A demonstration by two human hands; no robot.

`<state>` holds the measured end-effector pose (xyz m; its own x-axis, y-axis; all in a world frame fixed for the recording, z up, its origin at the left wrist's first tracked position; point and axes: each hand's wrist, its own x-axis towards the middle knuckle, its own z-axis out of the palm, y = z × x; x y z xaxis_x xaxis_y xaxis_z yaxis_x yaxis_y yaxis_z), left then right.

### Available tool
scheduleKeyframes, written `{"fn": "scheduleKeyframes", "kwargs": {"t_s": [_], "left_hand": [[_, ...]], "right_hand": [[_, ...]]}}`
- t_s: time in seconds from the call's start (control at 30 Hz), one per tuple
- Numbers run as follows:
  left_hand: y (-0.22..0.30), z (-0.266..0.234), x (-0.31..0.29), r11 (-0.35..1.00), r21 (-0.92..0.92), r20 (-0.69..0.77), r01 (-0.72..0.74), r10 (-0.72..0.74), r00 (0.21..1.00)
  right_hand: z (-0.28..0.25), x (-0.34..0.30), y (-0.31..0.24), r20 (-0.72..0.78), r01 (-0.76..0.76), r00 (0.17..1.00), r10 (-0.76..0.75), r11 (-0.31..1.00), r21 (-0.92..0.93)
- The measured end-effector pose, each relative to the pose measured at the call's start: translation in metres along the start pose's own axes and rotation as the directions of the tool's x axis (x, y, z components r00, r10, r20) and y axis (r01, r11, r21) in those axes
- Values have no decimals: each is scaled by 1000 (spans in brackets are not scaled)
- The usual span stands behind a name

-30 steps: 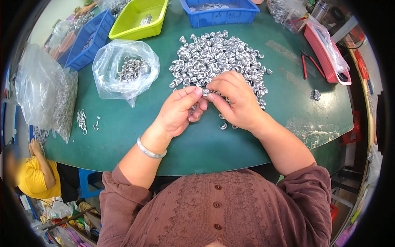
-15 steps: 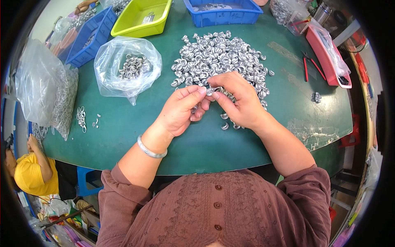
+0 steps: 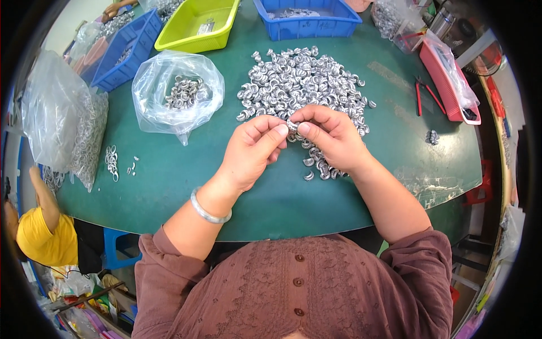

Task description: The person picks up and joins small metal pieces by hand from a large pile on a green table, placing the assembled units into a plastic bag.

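Between my two hands, just in front of a heap of small silvery curved metal pieces point(image 3: 299, 79), is one small curved metal piece point(image 3: 292, 126). My left hand point(image 3: 253, 148), with a pale bangle on its wrist, pinches it from the left by thumb and fingers. From the other side, my right hand point(image 3: 332, 138) grips it between thumb and forefinger. Loose curved pieces lie beneath the right hand and partly behind it. To the left, an opened clear plastic bag point(image 3: 148, 107) contains a cluster of silvery rings point(image 3: 185, 93).
A full clear bag of rings point(image 3: 87, 141) stands at far left, beside loose rings point(image 3: 112, 163). Along the back are a blue bin point(image 3: 310, 27), a yellow-green bin point(image 3: 217, 43) and another blue bin point(image 3: 121, 70). Red-handled pliers point(image 3: 419, 99) and a pink basket point(image 3: 446, 85) are at right.
The small metal piece has turned between my fingertips, showing more of its curve now. My right fingers have shifted slightly. At far left, a person in yellow has moved an arm.
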<state>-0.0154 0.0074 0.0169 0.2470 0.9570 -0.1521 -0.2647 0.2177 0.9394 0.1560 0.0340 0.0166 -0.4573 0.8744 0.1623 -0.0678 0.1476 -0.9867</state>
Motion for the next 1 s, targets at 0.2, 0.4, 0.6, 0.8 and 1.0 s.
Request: {"fn": "scheduleKeyframes", "kwargs": {"t_s": [0.2,0.4,0.6,0.8,1.0], "left_hand": [[-2,0,1,996,24,-48,-83,84,995],[-4,-1,1,991,29,-57,-127,129,990],[-4,-1,1,991,12,-62,-131,132,989],[-2,1,1,997,-4,-110,-75,74,991],[-2,0,1,999,-27,-111,-29,26,993]], "right_hand": [[-1,2,6,13,154,988,-155,964,-218],[1,2,4,10,186,981,-191,939,-290],[1,2,6,10,180,983,-185,942,-282],[3,-1,0,-38,109,991,-125,949,-296],[2,0,3,-28,187,978,-207,928,-321]]}}
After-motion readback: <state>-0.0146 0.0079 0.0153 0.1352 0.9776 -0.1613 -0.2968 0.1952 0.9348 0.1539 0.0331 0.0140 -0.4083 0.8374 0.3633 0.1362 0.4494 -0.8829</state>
